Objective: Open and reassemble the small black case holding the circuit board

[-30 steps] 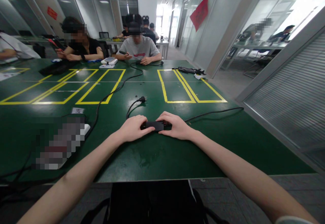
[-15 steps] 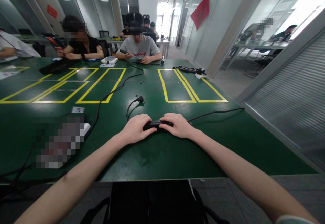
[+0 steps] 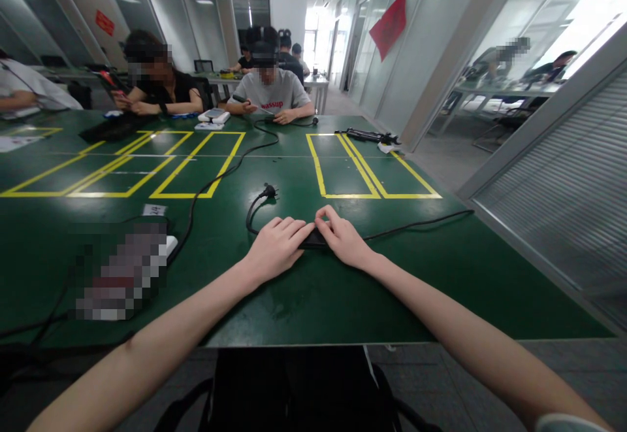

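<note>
A black power adapter (image 3: pixel 314 240) lies on the green table, mostly covered by my hands. My left hand (image 3: pixel 280 244) rests over its left part, fingers together and thumb along the near side. My right hand (image 3: pixel 343 239) is at its right part, with thumb and index finger closed in a pinch just above the adapter, touching or nearly touching my left fingertips. Whatever the pinch holds is hidden. From the adapter's left side a cord curls up to a black mains plug (image 3: pixel 268 191). A thin cable (image 3: pixel 421 224) runs off to the right.
At left lies a blurred-out device (image 3: pixel 130 268) with a white label (image 3: pixel 155 210) behind it. A long black cable (image 3: pixel 215 177) crosses the green table (image 3: pixel 392 288). Yellow tape outlines (image 3: pixel 350 195) mark its surface. A folded black stand (image 3: pixel 368 136) lies far right. Co-workers sit opposite.
My right hand has let go of its grip around the adapter's right end and drawn its thumb and index finger into a pinch. My left hand has shifted right along the adapter.
</note>
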Action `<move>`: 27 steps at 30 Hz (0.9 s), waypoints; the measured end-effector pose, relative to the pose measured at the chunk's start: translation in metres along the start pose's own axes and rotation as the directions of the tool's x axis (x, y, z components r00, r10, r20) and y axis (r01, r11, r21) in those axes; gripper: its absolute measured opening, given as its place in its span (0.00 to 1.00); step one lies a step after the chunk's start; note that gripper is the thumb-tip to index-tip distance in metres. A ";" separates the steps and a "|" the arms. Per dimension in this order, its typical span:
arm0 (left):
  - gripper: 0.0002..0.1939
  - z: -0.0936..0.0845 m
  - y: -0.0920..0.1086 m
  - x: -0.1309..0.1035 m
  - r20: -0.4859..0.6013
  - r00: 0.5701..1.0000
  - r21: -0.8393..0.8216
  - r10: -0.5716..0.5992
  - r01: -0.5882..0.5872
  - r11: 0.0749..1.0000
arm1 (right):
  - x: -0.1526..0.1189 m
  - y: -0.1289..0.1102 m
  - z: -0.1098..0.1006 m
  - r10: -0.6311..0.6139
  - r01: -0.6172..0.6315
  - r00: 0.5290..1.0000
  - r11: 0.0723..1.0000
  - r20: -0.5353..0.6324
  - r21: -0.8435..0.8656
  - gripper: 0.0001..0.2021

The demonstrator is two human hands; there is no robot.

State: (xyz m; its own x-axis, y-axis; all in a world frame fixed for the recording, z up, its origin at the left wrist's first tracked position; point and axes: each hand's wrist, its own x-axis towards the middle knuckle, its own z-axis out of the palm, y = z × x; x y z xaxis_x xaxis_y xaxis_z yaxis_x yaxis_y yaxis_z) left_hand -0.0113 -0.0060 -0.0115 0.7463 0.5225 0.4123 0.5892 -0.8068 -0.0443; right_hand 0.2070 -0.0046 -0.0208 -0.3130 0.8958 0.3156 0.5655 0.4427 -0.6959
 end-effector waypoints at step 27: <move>0.15 -0.006 -0.009 -0.002 0.031 1.000 -0.144 0.007 -0.002 0.990 | -0.005 0.001 -0.022 -0.353 0.392 0.915 0.893 0.195 -0.222 0.14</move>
State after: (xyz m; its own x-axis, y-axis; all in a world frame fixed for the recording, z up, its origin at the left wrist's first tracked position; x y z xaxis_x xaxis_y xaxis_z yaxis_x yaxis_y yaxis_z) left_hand -0.0200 -0.0009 -0.0064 0.7593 0.5253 0.3840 0.5368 -0.8393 0.0866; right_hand 0.2255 -0.0081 -0.0091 -0.6344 0.6560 0.4089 0.5521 0.7548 -0.3542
